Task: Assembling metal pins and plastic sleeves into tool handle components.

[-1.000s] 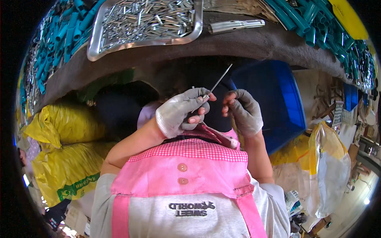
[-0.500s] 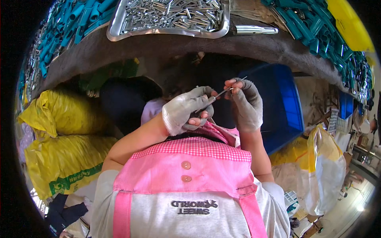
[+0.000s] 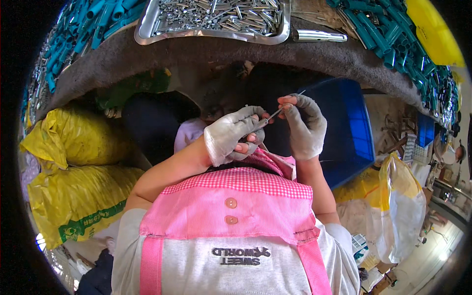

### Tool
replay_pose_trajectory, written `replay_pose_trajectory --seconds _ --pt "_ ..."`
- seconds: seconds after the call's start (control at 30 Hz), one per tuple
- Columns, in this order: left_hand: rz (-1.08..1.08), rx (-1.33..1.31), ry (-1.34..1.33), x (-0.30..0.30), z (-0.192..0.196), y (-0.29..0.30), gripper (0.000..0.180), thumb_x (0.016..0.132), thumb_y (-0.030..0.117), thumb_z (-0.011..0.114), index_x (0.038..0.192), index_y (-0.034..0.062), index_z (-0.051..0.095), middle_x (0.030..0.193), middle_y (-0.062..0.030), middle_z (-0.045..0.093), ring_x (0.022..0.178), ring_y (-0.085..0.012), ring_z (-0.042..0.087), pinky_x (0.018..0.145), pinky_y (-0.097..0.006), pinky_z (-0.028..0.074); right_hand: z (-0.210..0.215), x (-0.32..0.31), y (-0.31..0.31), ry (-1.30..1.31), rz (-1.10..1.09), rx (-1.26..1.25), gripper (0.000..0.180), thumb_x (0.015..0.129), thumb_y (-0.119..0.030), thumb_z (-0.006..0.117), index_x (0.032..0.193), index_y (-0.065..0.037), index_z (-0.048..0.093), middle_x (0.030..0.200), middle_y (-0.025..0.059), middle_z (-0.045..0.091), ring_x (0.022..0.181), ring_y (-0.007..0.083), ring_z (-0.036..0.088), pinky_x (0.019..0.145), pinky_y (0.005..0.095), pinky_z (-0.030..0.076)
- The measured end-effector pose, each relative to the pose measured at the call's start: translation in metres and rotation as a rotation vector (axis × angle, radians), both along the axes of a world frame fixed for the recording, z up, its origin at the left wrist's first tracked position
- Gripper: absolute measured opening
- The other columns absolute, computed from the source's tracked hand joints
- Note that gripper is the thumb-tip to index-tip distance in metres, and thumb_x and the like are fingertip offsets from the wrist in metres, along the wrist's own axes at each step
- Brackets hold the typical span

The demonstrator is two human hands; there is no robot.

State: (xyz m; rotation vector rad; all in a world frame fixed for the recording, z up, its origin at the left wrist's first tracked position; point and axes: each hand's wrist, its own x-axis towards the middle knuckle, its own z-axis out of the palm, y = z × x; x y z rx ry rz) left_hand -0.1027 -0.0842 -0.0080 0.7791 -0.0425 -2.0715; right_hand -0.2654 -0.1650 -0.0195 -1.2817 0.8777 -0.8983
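Observation:
My left hand (image 3: pixel 231 135), in a grey-white fingertip-less glove, is closed around a short silvery metal tube (image 3: pixel 262 125). From the tube's upper right end a thin metal rod (image 3: pixel 276 113) sticks out at a slant. My right hand (image 3: pixel 306 129), gloved the same way, pinches this rod between thumb and fingers, and its far tip shows beyond them. Both hands are held up in front of my pink apron (image 3: pixel 196 211). How deep the rod sits in the tube is hidden.
Along the bench edge ahead stands a metal tray (image 3: pixel 211 34) of small metal pins, with a larger metal tube (image 3: pixel 322 36) beside it. Teal tubes (image 3: pixel 376 32) lie heaped on both sides. Below are a blue bin (image 3: pixel 356 123) and yellow sacks (image 3: pixel 83 196).
My right fingers have shifted slightly on the rod, and the thumb now sits lower and more upright. My left hand keeps its hold on the tube. The whole view has moved a little.

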Motion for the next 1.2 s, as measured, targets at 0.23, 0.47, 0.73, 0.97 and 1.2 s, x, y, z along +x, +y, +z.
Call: replay_pose_trajectory --seconds 0.23,0.47,0.73,0.97,1.2 --pt "0.018 0.041 0.04 0.002 -0.005 0.0 0.017 0.096 0.02 0.04 0.111 0.0135 0.046 0.067 -0.0004 0.042 0.042 -0.0062 0.036 0.032 -0.018 0.025 -0.007 0.002 0.002 0.028 -0.008 -0.008 0.01 0.084 -0.001 0.057 0.093 -0.001 0.062 0.097 0.006 0.058 0.086 0.011 0.055 0.075 0.0225 0.044" --pt "0.05 0.055 0.007 0.002 0.0 0.001 0.016 0.096 0.02 0.041 0.11 0.0137 0.046 0.069 -0.0003 0.043 0.043 -0.0066 0.035 0.031 -0.018 0.024 -0.011 0.005 0.024 -0.183 0.069 0.166 0.009 0.08 -0.005 0.065 0.088 -0.004 0.065 0.103 0.005 0.048 0.1 0.0147 0.046 0.087 0.0263 0.036" --pt "0.018 0.041 -0.046 0.001 0.002 0.0 0.016 0.096 0.023 0.039 0.109 0.0144 0.044 0.068 0.0021 0.039 0.044 -0.0045 0.033 0.033 -0.016 0.023 -0.014 0.004 0.025 0.094 0.075 0.056 0.011 0.081 -0.008 0.063 0.09 -0.003 0.064 0.099 0.0082 0.051 0.097 0.0189 0.05 0.085 0.0279 0.039" --pt "0.069 -0.031 -0.103 -0.006 0.0 0.003 0.014 0.098 0.02 0.035 0.107 0.0134 0.044 0.071 -0.0005 0.042 0.046 -0.0057 0.033 0.038 -0.017 0.028 -0.005 0.006 0.025 0.446 -0.049 -0.845 0.014 0.07 -0.001 0.068 0.083 -0.005 0.064 0.087 0.0137 0.055 0.074 0.0281 0.056 0.065 0.0342 0.047" --pt "0.166 -0.213 -0.359 -0.012 0.002 0.0 0.014 0.099 0.017 0.031 0.106 0.0115 0.042 0.071 -0.0007 0.041 0.05 -0.0045 0.032 0.039 -0.017 0.028 -0.008 0.015 0.032 -0.104 -0.022 0.292 0.01 0.084 -0.004 0.061 0.091 0.001 0.058 0.091 0.0042 0.06 0.08 0.0086 0.056 0.068 0.0222 0.046"
